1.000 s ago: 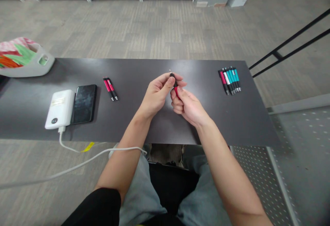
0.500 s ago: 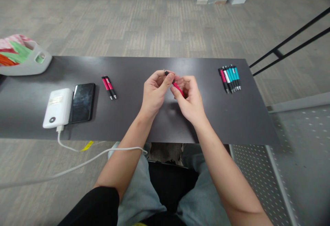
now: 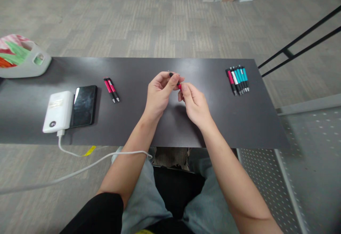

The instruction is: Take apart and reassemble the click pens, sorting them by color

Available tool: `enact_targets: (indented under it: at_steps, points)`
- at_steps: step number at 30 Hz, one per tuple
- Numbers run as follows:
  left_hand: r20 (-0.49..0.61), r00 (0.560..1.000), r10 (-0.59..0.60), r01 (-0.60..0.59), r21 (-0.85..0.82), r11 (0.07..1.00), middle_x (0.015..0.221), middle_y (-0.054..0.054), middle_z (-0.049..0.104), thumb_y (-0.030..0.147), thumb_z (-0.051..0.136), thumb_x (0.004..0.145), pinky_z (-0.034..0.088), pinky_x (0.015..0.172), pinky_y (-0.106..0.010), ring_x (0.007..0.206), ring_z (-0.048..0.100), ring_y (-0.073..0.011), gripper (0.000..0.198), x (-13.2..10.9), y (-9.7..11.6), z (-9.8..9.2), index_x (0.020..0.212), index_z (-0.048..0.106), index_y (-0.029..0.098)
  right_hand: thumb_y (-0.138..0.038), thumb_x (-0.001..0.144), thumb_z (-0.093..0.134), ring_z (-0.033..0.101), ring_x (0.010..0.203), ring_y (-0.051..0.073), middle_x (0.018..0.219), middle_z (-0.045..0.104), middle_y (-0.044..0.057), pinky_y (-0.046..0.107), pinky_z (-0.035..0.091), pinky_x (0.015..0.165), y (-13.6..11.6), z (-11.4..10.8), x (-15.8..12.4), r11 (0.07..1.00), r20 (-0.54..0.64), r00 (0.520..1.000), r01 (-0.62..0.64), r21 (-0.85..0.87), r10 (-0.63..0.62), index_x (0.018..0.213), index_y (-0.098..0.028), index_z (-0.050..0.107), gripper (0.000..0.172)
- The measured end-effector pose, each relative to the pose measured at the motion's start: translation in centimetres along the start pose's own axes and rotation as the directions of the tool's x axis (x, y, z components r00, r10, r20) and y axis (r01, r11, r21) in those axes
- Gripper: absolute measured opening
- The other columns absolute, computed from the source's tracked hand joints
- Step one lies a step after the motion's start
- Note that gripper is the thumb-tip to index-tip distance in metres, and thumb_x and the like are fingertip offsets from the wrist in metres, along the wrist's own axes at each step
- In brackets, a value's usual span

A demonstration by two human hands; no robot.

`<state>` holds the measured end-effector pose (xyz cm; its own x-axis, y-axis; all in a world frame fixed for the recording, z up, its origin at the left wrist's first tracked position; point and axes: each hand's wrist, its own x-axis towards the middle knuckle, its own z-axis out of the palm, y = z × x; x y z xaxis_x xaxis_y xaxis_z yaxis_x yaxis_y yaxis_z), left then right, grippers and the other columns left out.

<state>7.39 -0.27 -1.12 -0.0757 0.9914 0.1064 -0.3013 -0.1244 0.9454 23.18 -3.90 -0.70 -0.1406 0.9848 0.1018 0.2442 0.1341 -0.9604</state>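
The left hand (image 3: 159,95) pinches the red pen (image 3: 179,85) by its dark tip and the right hand (image 3: 194,104) grips its barrel, bracing it above the table (image 3: 160,131).

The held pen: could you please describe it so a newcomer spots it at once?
Above the dark table, look mid-way, where the left hand and right hand meet. The red-and-black pen is pinched between them. Unlike the pen pair leftward and the bundle rightward, it alone is lifted.

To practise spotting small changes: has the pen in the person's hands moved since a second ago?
Yes. The pen has tilted, its dark tip swinging left toward the two red pens lying on the table.
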Motion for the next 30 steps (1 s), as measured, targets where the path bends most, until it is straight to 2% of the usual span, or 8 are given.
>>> enact_targets:
  at_steps: [5, 9, 11, 15, 20, 24, 28, 30]
  points:
    - [0.003, 1.000, 0.007, -0.007, 0.015, 1.000, 0.108, -0.006, 0.095, 0.066, 0.112, 0.102, 0.077, 0.103, -0.042, 0.115, 0.096, -0.0281, 0.049, 0.0, 0.0, -0.1, 0.101, 0.080, 0.029, -0.088, 0.112, 0.083, 0.070, 0.101, 0.032, 0.109, 0.073, 0.007, 0.046, 0.063, 0.090, -0.1, 0.0, 0.2, 1.000, -0.042, 0.999, 0.024, 0.019, -0.024, 0.124, -0.035, 0.068, 0.056]
    - [0.006, 1.000, 0.011, -0.011, 0.000, 1.000, 0.106, -0.006, 0.095, 0.066, 0.113, 0.102, 0.076, 0.101, -0.042, 0.110, 0.095, -0.0270, 0.050, -0.1, 0.0, 0.1, 0.101, 0.080, 0.029, -0.090, 0.119, 0.070, 0.071, 0.104, 0.032, 0.100, 0.069, 0.007, 0.046, 0.063, 0.093, -0.2, -0.1, 0.2, 1.000, -0.030, 1.000, 0.008, -0.003, -0.008, 0.113, -0.034, 0.069, 0.056]
    - [-0.003, 1.000, 0.003, -0.003, 0.008, 1.000, 0.104, -0.006, 0.095, 0.067, 0.112, 0.102, 0.076, 0.098, -0.041, 0.108, 0.095, -0.0266, 0.051, -0.1, -0.1, 0.1, 0.101, 0.079, 0.028, -0.088, 0.120, 0.069, 0.071, 0.103, 0.033, 0.101, 0.070, 0.007, 0.047, 0.063, 0.092, -0.2, -0.2, 0.2, 1.000, -0.018, 1.000, 0.009, 0.001, -0.009, 0.113, -0.034, 0.070, 0.054]
    - [-0.009, 1.000, 0.008, -0.008, 0.012, 1.000, 0.103, -0.004, 0.094, 0.067, 0.113, 0.101, 0.076, 0.102, -0.041, 0.111, 0.095, -0.0265, 0.052, 0.0, -0.1, 0.1, 0.099, 0.078, 0.029, -0.083, 0.113, 0.085, 0.070, 0.099, 0.030, 0.108, 0.073, 0.006, 0.046, 0.065, 0.092, 0.0, -0.1, 0.2, 0.998, -0.048, 0.998, 0.042, 0.039, -0.040, 0.125, -0.034, 0.071, 0.052]
    - [0.004, 1.000, 0.023, -0.023, 0.007, 1.000, 0.105, -0.005, 0.095, 0.069, 0.112, 0.101, 0.076, 0.104, -0.040, 0.110, 0.094, -0.0260, 0.053, 0.0, 0.0, 0.0, 0.100, 0.079, 0.028, -0.080, 0.120, 0.076, 0.071, 0.101, 0.031, 0.105, 0.072, 0.006, 0.046, 0.064, 0.094, -0.1, -0.1, 0.2, 0.999, -0.058, 0.998, 0.025, 0.021, -0.024, 0.122, -0.033, 0.073, 0.047]
    - [-0.021, 0.999, 0.029, -0.029, 0.029, 0.999, 0.106, -0.005, 0.094, 0.069, 0.109, 0.104, 0.074, 0.107, -0.040, 0.113, 0.094, -0.0246, 0.051, 0.2, 0.2, -0.1, 0.101, 0.079, 0.028, -0.073, 0.113, 0.088, 0.068, 0.093, 0.028, 0.109, 0.072, 0.005, 0.044, 0.062, 0.088, 0.2, -0.1, 0.2, 0.999, -0.079, 0.996, 0.037, 0.013, -0.036, 0.127, -0.034, 0.070, 0.045]
    - [-0.031, 0.999, 0.032, -0.030, 0.059, 0.998, 0.114, -0.005, 0.095, 0.068, 0.107, 0.107, 0.074, 0.106, -0.041, 0.116, 0.093, -0.0253, 0.045, 0.4, 0.6, -0.6, 0.106, 0.082, 0.030, -0.076, 0.114, 0.088, 0.063, 0.089, 0.028, 0.099, 0.067, 0.001, 0.042, 0.057, 0.085, 0.2, -0.2, 0.2, 1.000, -0.071, 0.997, 0.023, 0.007, -0.022, 0.134, -0.037, 0.070, 0.048]
    - [-0.041, 0.998, 0.040, -0.036, 0.083, 0.996, 0.122, -0.005, 0.096, 0.069, 0.104, 0.110, 0.074, 0.104, -0.040, 0.118, 0.093, -0.0251, 0.042, 0.6, 0.7, -1.1, 0.109, 0.085, 0.031, -0.082, 0.115, 0.084, 0.062, 0.091, 0.028, 0.097, 0.066, 0.001, 0.042, 0.056, 0.085, 0.1, -0.3, 0.1, 1.000, -0.066, 0.998, 0.015, -0.015, -0.016, 0.130, -0.036, 0.071, 0.049]
